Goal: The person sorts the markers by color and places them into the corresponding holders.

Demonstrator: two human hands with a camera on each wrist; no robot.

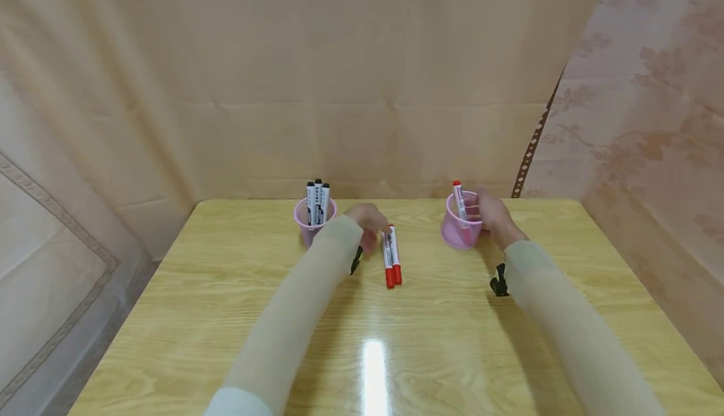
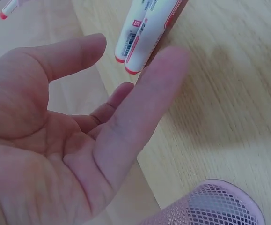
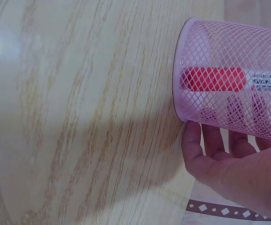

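Note:
Two whiteboard markers with red caps (image 1: pixel 393 259) lie side by side on the table. My left hand (image 1: pixel 369 220) is at their far ends, its thumb and index finger spread apart. In the left wrist view nothing lies between those fingers (image 2: pixel 149 103), and the markers (image 2: pixel 147 37) show just beyond the tips. On the right, my right hand (image 1: pixel 493 215) holds a pink mesh pen cup (image 1: pixel 459 235) by its outer side. Its fingertips show through the mesh in the right wrist view. One red-capped marker (image 1: pixel 459 201) leans inside this cup, cap also visible through the mesh.
A second pink mesh cup (image 1: pixel 303 218) stands left of my left hand, with several black-capped markers (image 1: pixel 318 201) upright in it. Behind the wooden table (image 1: pixel 237 315) hangs a beige cloth (image 1: pixel 362 89), close along the far edge.

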